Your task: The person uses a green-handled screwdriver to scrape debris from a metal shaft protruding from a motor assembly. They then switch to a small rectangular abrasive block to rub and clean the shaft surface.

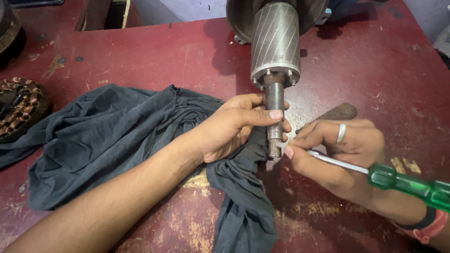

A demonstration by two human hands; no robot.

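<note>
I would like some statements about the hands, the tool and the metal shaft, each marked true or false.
1. The left hand grips the rusty shaft of the rotor. True.
2. The right hand holds a hammer. False: it holds a screwdriver with a green handle.
3. A dark grey cloth lies on the red table. True.
4. The right hand wears no ring. False: a silver ring is on one finger.
</note>
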